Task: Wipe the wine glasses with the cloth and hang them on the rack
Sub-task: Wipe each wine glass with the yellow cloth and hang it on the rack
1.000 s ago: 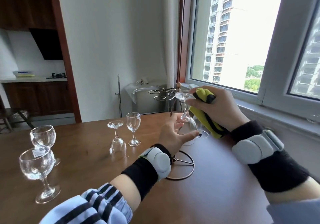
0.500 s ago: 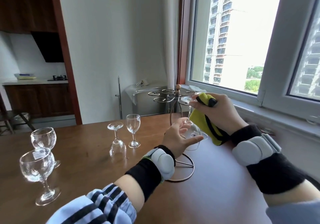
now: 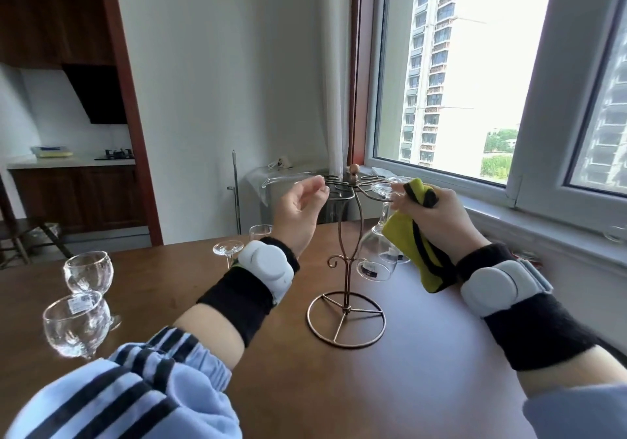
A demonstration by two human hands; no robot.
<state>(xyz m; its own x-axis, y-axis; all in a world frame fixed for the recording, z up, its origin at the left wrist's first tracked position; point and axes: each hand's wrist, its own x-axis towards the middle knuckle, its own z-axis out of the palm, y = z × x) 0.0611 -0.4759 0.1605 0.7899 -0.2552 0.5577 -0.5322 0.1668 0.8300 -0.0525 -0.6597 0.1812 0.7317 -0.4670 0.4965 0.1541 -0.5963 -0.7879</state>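
Brown wood fills the lower view — the desk [image 3: 424, 381] carries everything here. Standing on it at centre is the bronze wire rack [image 3: 346, 269], ring base flat on the wood, hanging loops fanned out at the top. Right of the post, an upturned wine glass [image 3: 376, 255] hangs bowl-down, its foot up at the loops (whether it is fully seated in one, I cannot tell). The right hand [image 3: 437, 214] is up there at the foot, fingers curled tight round the yellow cloth [image 3: 412, 245], which trails down beside the bowl. The left hand [image 3: 300, 209] is raised just left of the rack top — fingers loosely bent, holding nothing, close by the nearest loop. Far left, two upright glasses [image 3: 76, 323] stand near the desk edge. Behind the left wrist, an inverted glass [image 3: 228, 250] stands on its rim.
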